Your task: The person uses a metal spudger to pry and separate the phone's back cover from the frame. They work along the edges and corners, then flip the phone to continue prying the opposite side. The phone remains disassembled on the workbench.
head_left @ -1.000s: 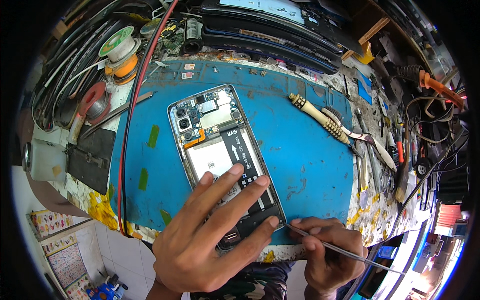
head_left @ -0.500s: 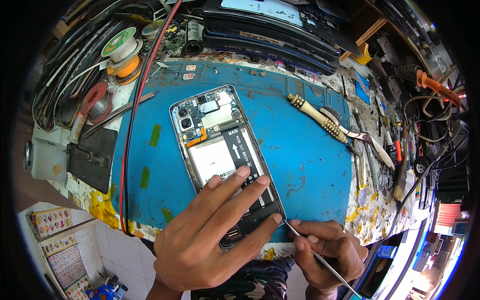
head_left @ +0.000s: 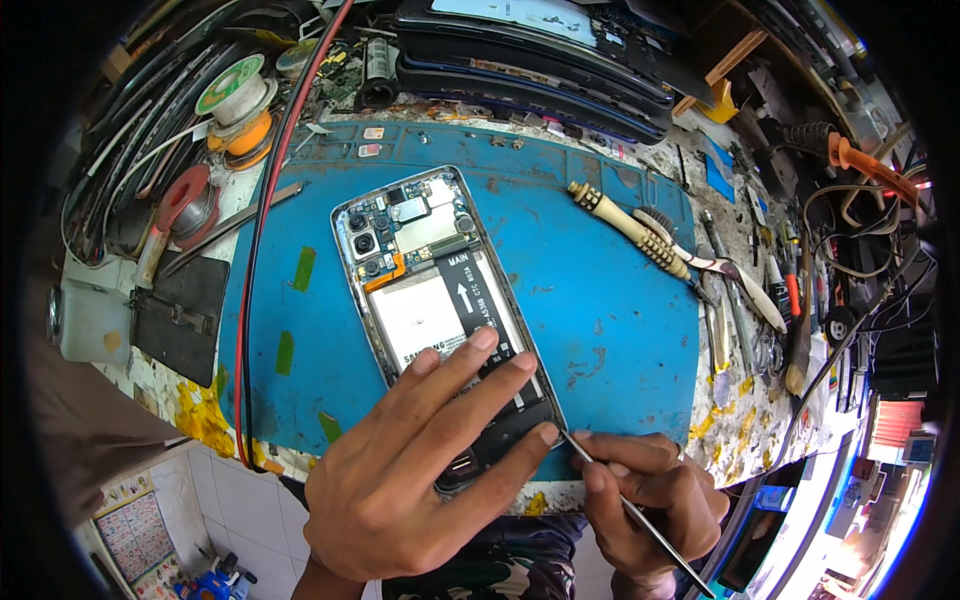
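Observation:
An opened smartphone lies tilted on the blue work mat, its back cover off, with circuit board, cameras and white battery bare. Across its lower half rests my left hand, fingers spread out flat and pressing on the battery and the black lower cover. My right hand pinches a thin metal pry tool between thumb and fingers. The tool's tip meets the phone's lower right edge, close to my left thumb; the exact contact point is too small to make out.
Right of the phone lie a beige-handled tool and a toothbrush. Solder and wire spools stand at the left, near a red and black cable crossing the mat. Stacked phone panels fill the back. Green tape strips stick to the mat.
The view has shifted slightly, so the scene sits a little further left. Both hands keep their places on the phone; the pry tool's angle has become slightly steeper.

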The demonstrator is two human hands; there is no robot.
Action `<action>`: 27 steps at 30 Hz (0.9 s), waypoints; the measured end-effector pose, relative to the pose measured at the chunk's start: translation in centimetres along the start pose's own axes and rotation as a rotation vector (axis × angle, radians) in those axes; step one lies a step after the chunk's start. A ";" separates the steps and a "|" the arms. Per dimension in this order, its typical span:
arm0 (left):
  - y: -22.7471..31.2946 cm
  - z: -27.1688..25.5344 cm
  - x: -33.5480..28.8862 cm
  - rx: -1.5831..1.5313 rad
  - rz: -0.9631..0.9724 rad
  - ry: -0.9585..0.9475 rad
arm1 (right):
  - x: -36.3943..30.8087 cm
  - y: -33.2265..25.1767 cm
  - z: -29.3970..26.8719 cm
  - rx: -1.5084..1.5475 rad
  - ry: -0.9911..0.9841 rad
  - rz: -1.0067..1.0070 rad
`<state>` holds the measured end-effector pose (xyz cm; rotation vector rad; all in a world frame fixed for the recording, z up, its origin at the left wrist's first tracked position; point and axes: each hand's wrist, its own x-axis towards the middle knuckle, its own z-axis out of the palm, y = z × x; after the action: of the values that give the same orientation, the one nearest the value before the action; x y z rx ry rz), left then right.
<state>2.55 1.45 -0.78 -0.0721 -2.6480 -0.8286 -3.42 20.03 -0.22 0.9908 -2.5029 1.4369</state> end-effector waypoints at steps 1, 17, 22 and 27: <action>0.0 0.0 0.0 0.004 0.003 0.002 | 0.0 0.0 0.0 -0.025 -0.007 -0.007; -0.3 0.0 0.2 0.018 0.038 0.005 | 0.1 0.1 0.3 0.033 0.026 -0.004; -0.3 0.0 0.2 0.016 0.036 0.005 | -0.1 -0.1 0.2 0.023 0.021 0.070; -0.3 0.0 0.2 0.011 0.043 0.000 | -0.2 -0.1 0.1 0.067 0.037 0.058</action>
<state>2.33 1.19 -0.82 -0.1256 -2.6414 -0.7999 -3.21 20.01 -0.29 0.9001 -2.4931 1.5500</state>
